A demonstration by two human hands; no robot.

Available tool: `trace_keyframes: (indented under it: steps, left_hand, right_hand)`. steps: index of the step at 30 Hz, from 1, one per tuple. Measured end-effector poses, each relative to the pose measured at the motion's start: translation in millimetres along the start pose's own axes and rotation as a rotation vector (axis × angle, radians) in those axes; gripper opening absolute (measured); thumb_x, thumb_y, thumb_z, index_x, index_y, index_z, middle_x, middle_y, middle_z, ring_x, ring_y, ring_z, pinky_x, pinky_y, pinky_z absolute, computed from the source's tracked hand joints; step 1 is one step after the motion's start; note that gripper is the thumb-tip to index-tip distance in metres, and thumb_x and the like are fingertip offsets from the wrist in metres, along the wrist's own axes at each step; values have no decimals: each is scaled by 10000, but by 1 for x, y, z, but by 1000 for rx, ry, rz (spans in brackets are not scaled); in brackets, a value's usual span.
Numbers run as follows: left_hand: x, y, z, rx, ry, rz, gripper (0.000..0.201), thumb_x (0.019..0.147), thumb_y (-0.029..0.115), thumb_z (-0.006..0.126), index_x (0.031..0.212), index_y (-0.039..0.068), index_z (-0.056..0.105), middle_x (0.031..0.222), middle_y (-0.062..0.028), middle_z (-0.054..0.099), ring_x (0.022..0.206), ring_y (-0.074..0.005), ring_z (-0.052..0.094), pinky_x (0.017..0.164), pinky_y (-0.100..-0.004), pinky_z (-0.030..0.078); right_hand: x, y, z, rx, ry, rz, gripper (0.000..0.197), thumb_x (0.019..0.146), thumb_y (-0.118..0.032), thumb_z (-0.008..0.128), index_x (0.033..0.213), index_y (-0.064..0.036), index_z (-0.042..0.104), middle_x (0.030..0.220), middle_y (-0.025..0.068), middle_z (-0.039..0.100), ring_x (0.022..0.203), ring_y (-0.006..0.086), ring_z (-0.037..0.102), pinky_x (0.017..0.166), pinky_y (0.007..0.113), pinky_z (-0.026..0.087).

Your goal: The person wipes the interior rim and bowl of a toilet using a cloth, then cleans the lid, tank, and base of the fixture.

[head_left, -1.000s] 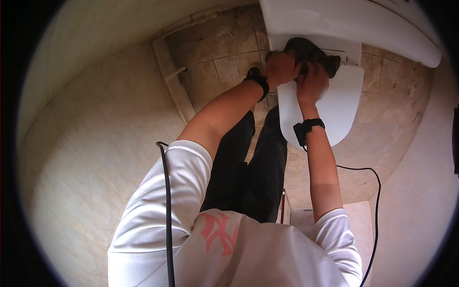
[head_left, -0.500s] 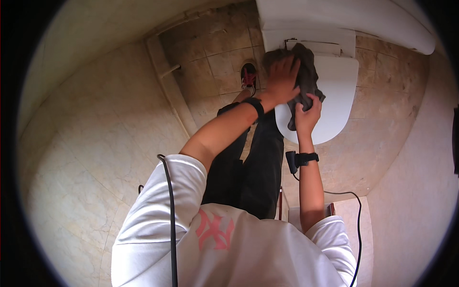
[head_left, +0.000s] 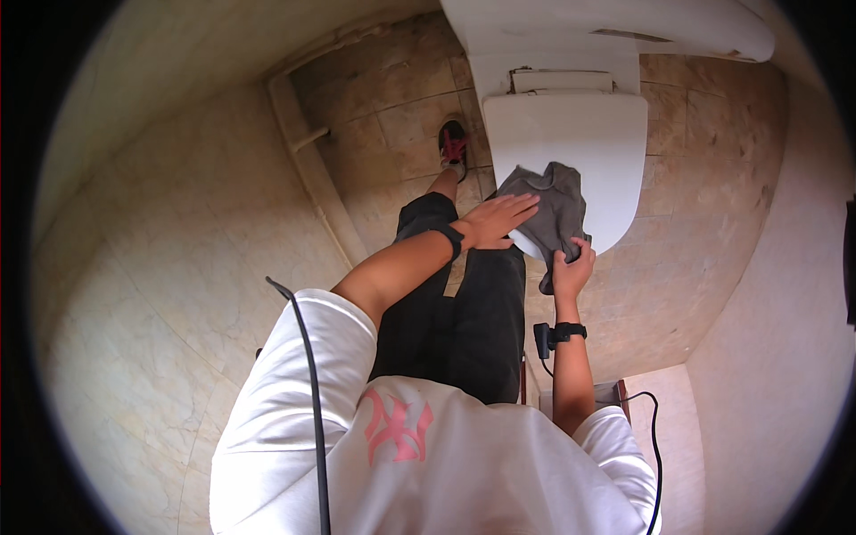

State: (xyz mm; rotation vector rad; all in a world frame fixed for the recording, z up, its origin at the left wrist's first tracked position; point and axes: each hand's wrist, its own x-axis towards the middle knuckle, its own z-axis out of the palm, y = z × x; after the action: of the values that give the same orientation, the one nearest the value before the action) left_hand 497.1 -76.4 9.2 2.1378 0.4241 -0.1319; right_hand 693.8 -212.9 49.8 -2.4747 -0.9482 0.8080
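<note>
A crumpled dark grey cloth (head_left: 550,207) lies over the front part of the closed white toilet lid (head_left: 588,129), with one end hanging past its front edge. My right hand (head_left: 573,267) grips the cloth's near end between thumb and fingers. Flat, with fingers stretched out, my left hand (head_left: 501,220) rests against the cloth's left side by the lid's front left edge. Whether its palm presses on the lid beneath is hidden.
The white toilet tank (head_left: 615,31) stands behind the lid. A raised ledge (head_left: 303,143) with a short pipe runs along the left. My shoe (head_left: 453,143) is on the tiled floor left of the toilet. Black cables (head_left: 312,392) hang by both arms.
Both hands and the cloth have come nearer to me, from the lid's hinge end to its front. The hinge and rear of the lid are now uncovered.
</note>
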Motion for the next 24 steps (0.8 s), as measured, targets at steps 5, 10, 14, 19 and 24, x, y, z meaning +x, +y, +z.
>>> trace_keyframes:
  steps: [5,10,14,19,24]
  left_hand:
    - [-24,12,9,-67,139,-186,801,751,223,746,1410,1,350,1450,-213,329,1348,-391,330,1115,-463,292]
    - [-23,13,25,-220,334,-600,848,767,301,749,1424,21,292,1429,-223,285,1329,-429,273,1084,-508,289]
    - [3,42,12,-90,288,-431,979,716,349,794,1464,40,244,1471,-245,231,1348,-446,269,1098,-527,271]
    - [38,102,12,-326,328,-208,1291,574,471,884,1535,82,116,1483,-245,245,1357,-448,287,1125,-483,267]
    - [53,80,-9,-675,423,-447,895,571,338,877,1321,32,496,1203,-131,511,1135,-330,467,992,-429,386]
  right_hand:
    - [-26,61,-7,-76,9,128,334,680,-48,644,1009,-77,588,1014,155,577,1021,384,546,903,448,443]
    - [-40,126,-30,-152,101,274,313,664,-30,660,964,-82,587,987,161,583,988,390,563,879,462,447]
    - [-14,87,-71,63,146,52,291,667,4,620,944,-82,642,994,155,578,970,372,561,867,448,459]
    - [0,-4,-116,38,-44,-438,298,630,1,646,910,-97,679,1051,121,587,991,328,568,833,428,460]
    - [18,-45,-123,-117,-36,-886,277,645,-31,699,907,-122,694,1114,72,587,992,294,555,810,429,425]
